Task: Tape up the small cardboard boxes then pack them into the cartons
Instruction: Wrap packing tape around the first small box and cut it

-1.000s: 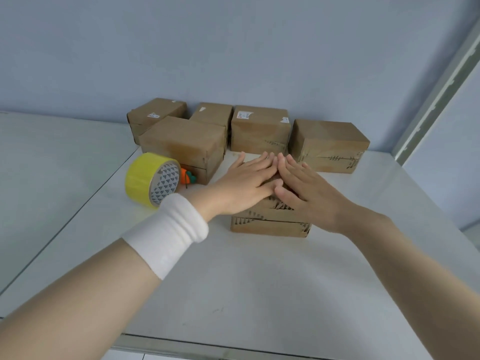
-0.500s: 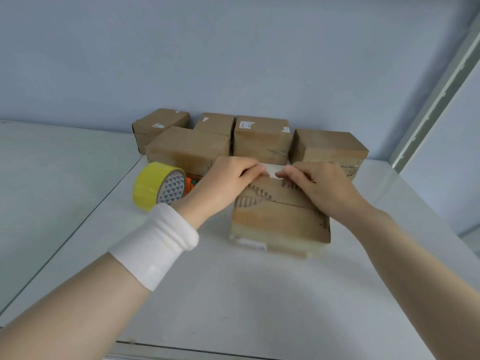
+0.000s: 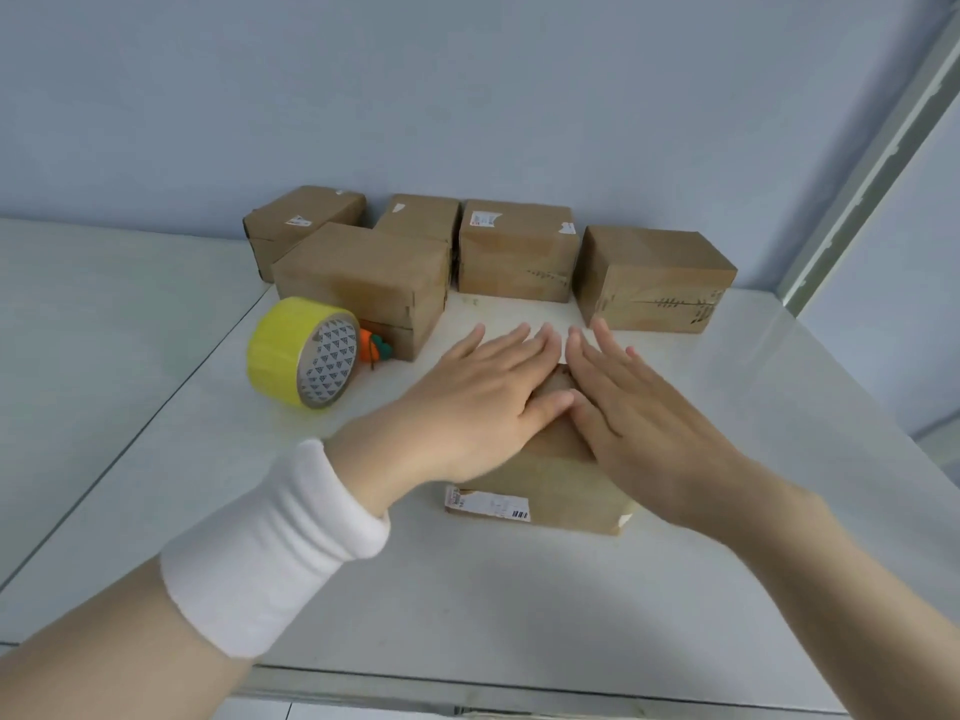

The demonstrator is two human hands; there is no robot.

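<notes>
Half a second before, both hands had their fingers hooked over the far edge of the box [image 3: 550, 493] and were tipping it toward the person. By this moment the box sat flat again on the counter [image 3: 467, 605], turned onto a new face: the printed branch pattern that had faced the person a second earlier was gone from the near side, and a white label showed there instead.

The left hand [image 3: 483, 402] and right hand [image 3: 639, 423] lay side by side on top of the box, palms down. The fingers [image 3: 519, 345] were straight and a little spread, pressing and gripping nothing, and their tips reached past the far edge.

This looked like smoothing down a flap or seam on the newly exposed top, probably to get it ready for taping. Whether any tape was already on that face could not be told under the hands.

The tape [image 3: 301, 350] stood on its edge to the left, well apart from both hands, with a small orange thing [image 3: 375, 345] beside it. The other boxes [image 3: 517, 252] sat at the back near the wall. No carton was in view, so packing seemed some way off.
</notes>
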